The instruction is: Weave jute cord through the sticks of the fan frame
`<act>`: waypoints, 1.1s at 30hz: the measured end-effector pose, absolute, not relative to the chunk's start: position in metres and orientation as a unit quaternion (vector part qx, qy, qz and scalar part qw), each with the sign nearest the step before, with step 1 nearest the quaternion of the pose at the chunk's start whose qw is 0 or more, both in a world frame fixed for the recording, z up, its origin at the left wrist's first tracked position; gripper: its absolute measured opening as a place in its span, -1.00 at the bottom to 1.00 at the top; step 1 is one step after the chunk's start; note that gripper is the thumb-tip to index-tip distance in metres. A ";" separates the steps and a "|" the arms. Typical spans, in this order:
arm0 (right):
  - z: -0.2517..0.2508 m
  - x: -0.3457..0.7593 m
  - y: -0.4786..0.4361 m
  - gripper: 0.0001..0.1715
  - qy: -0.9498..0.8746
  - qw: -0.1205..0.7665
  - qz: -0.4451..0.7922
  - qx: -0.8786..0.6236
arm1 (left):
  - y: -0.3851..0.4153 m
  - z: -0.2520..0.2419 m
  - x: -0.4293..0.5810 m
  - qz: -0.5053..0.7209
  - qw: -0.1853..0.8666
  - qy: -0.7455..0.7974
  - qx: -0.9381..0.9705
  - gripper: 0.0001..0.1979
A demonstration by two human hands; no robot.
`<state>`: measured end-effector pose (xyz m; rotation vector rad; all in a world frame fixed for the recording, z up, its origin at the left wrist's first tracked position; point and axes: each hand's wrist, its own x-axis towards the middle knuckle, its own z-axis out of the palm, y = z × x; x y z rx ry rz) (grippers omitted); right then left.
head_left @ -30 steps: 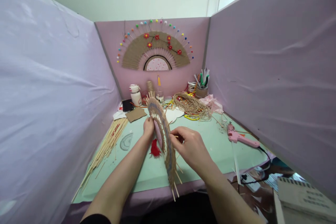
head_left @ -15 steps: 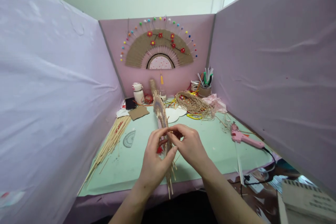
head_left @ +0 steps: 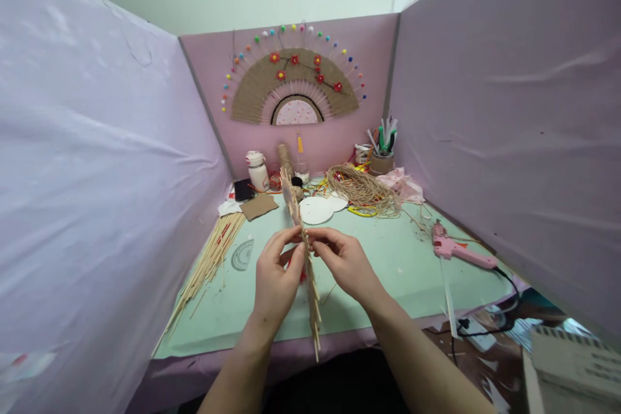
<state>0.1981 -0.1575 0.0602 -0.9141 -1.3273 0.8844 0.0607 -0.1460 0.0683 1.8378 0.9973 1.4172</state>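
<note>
A flat craft piece edged with thin wooden sticks [head_left: 292,204] stands nearly edge-on in front of me, its length running away from my body. Stick ends poke out at its far and near ends. My left hand [head_left: 279,268] pinches it from the left side, fingertips at its upper edge. From the right, my right hand [head_left: 345,264] is closed at that same edge, thumb and fingers pressed together; whether a small part is between them is hidden. Something red [head_left: 303,273] shows on the piece's left face, partly behind my left hand. The piece's broad faces are mostly out of sight.
Loose wooden sticks [head_left: 206,272] and a protractor [head_left: 241,255] lie left. A pink glue gun [head_left: 463,252] with a cord is at right. Behind are coiled twine [head_left: 361,189], white paper shapes [head_left: 316,209], cardboard [head_left: 259,207] and a white bottle [head_left: 257,171]. A decorated fan [head_left: 252,90] hangs behind.
The craft piece has turned to a narrower, more edge-on angle. My hands have drawn apart slightly, one to each side of its edge. The view has shifted a little.
</note>
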 end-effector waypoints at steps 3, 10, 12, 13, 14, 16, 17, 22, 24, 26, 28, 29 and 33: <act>0.060 0.198 -0.158 -0.67 -0.571 0.605 0.398 -0.387 | -0.149 0.070 0.059 0.529 0.293 0.393 0.693 -0.78; 0.065 0.198 -0.164 -0.60 -0.578 0.593 0.406 -0.386 | -0.147 0.074 0.060 0.519 0.211 0.411 0.720 -0.76; 0.067 0.199 -0.167 -0.56 -0.573 0.588 0.423 -0.384 | -0.146 0.076 0.061 0.506 0.184 0.418 0.732 -0.78; 0.067 0.199 -0.168 -0.54 -0.569 0.585 0.435 -0.381 | -0.145 0.076 0.062 0.500 0.176 0.423 0.735 -0.79; 0.068 0.199 -0.169 -0.52 -0.563 0.583 0.448 -0.377 | -0.145 0.077 0.062 0.494 0.170 0.428 0.737 -0.79; 0.067 0.200 -0.169 -0.50 -0.546 0.579 0.483 -0.365 | -0.146 0.080 0.063 0.485 0.167 0.437 0.739 -0.80; 0.066 0.201 -0.169 -0.49 -0.533 0.578 0.505 -0.356 | -0.146 0.081 0.063 0.480 0.169 0.440 0.740 -0.81; 0.062 0.203 -0.167 -0.52 -0.487 0.580 0.569 -0.319 | -0.149 0.088 0.064 0.458 0.164 0.462 0.742 -0.84; 0.064 0.203 -0.169 -0.58 -0.499 0.580 0.553 -0.330 | -0.151 0.089 0.063 0.453 0.154 0.470 0.741 -0.84; 0.067 0.204 -0.171 -0.62 -0.518 0.570 0.538 -0.343 | -0.152 0.089 0.062 0.453 0.140 0.477 0.740 -0.84; 0.070 0.204 -0.173 -0.62 -0.535 0.557 0.531 -0.349 | -0.152 0.089 0.061 0.451 0.125 0.482 0.741 -0.84; 0.072 0.204 -0.173 -0.61 -0.541 0.553 0.528 -0.350 | -0.153 0.089 0.061 0.450 0.120 0.483 0.742 -0.84; 0.073 0.204 -0.174 -0.54 -0.544 0.559 0.524 -0.341 | -0.155 0.089 0.060 0.445 0.135 0.477 0.746 -0.83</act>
